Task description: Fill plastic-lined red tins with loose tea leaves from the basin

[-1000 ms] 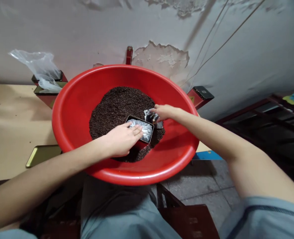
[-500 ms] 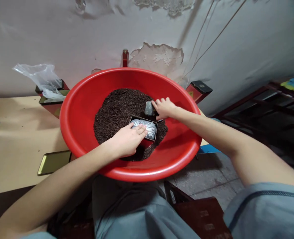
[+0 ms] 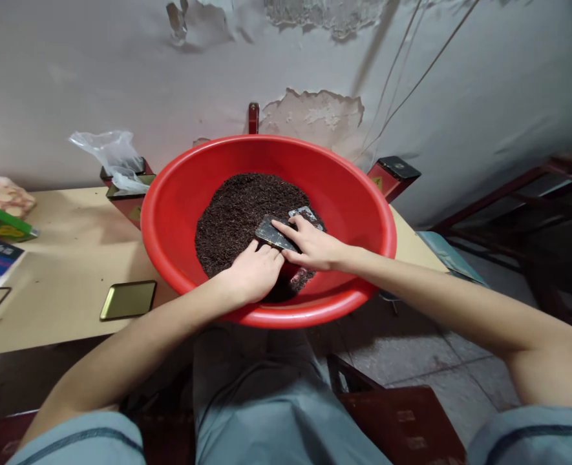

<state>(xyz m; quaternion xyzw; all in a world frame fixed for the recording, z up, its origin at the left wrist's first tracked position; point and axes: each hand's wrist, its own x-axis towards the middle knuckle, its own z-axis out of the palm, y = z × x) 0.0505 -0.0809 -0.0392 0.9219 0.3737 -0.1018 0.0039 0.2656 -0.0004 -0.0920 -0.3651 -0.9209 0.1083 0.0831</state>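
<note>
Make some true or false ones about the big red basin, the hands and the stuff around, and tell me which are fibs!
1. Dark tea-like leaves lie in the red basin. True.
2. Both hands are outside the basin. False: the left hand and right hand are inside.
3. The right hand touches a dark lid. True.
4. The gold-coloured lid is on the floor. False: it's on the table.
</note>
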